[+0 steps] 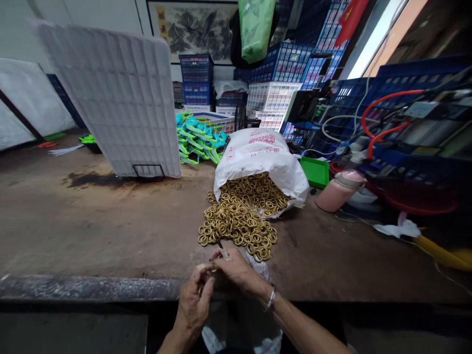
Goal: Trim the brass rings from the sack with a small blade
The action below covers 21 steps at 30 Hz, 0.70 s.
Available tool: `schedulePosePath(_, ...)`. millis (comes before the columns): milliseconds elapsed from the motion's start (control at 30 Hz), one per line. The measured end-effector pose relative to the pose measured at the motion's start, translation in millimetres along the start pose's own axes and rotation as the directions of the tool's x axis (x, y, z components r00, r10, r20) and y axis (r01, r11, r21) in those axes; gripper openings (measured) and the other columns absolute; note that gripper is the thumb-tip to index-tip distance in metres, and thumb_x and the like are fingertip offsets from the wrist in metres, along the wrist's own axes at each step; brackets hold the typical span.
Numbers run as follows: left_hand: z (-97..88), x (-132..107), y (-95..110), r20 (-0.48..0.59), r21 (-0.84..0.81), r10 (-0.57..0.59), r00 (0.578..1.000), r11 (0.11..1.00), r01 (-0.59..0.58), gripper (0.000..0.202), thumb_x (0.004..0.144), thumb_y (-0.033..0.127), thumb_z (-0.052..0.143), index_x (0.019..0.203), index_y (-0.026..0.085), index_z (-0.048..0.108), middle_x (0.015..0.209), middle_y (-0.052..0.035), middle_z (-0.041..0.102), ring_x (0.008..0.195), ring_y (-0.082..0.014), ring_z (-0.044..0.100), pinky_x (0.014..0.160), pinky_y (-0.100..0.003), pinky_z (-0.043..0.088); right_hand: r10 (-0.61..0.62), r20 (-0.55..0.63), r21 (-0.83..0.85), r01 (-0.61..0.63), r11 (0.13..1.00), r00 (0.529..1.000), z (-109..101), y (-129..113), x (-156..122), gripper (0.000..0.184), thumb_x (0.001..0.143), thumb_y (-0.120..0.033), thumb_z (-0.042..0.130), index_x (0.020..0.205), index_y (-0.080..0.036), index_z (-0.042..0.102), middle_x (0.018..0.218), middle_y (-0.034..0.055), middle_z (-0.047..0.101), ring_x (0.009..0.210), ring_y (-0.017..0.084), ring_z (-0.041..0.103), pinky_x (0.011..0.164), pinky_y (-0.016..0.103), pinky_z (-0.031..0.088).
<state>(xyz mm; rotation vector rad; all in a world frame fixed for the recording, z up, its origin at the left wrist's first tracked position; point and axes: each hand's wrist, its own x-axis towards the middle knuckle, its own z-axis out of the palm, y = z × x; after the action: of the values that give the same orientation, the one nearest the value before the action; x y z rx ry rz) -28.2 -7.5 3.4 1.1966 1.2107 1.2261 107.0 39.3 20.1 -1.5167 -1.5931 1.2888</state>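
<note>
A heap of brass rings (239, 223) spills from a white woven sack (258, 152) lying open on the worn workbench (92, 221). My left hand (193, 305) is closed at the bench's front edge, gripping brass rings. My right hand (236, 270), with a bracelet at the wrist, is pinched closed just beside it, holding a thin metal tool (222, 250) whose tip points toward the heap. The two hands touch at the fingertips.
A white gridded tray (118, 98) stands upright on the bench at the back left. Green and blue plastic parts (197, 140) lie behind the sack. A pink bottle (337, 189), green box (315, 172), hoses and stacked blue crates crowd the right.
</note>
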Motion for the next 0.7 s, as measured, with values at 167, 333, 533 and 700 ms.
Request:
schedulePosePath(167,19.2,-4,-1,0.074,0.061,0.055,0.996,0.996,-0.059,0.016,0.067,0.025,0.062,0.083,0.021,0.065,0.079,-0.0052,0.063,0.074,-0.0184,0.055,0.073,-0.026,0.040,0.096,0.004,0.304,-0.093,0.948,0.995,-5,14,-22,0.012,0.067,-0.025,0.049,0.066,-0.016,0.056,0.051,-0.0061,0.047,0.047,0.006,0.042,0.045,0.016,0.031)
schedulePosePath(333,33.1,-4,4,0.144,0.113,0.009,0.989,0.993,-0.025,0.014,0.074,0.032,0.055,0.073,0.019,0.059,0.069,-0.0019,0.058,0.064,-0.0144,0.051,0.064,-0.023,0.039,0.123,-0.019,0.413,-0.105,0.905,0.992,-12,20,-33,0.015,0.070,-0.031,0.052,0.065,-0.016,0.054,0.045,-0.0084,0.040,0.039,0.004,0.033,0.042,0.017,0.029)
schedulePosePath(533,41.6,-2,7,0.238,-0.043,-0.191,0.952,0.977,0.207,0.027,0.075,0.042,0.052,0.067,0.017,0.046,0.052,0.0061,0.040,0.044,-0.0056,0.031,0.044,-0.018,0.028,0.049,-0.080,0.343,-0.019,0.939,0.996,-15,32,-36,0.021,0.070,-0.036,0.053,0.064,-0.015,0.055,0.051,-0.0053,0.047,0.048,0.007,0.042,0.048,0.018,0.034)
schedulePosePath(700,42.6,-1,7,0.280,-0.037,-0.300,0.912,0.946,0.323,0.033,0.074,0.047,0.051,0.063,0.016,0.045,0.046,0.0077,0.035,0.038,-0.0035,0.026,0.038,-0.018,0.020,0.052,-0.130,0.274,-0.014,0.962,0.990,-16,34,-36,0.022,0.070,-0.035,0.051,0.061,-0.016,0.053,0.050,-0.0048,0.048,0.049,0.008,0.043,0.049,0.019,0.035)
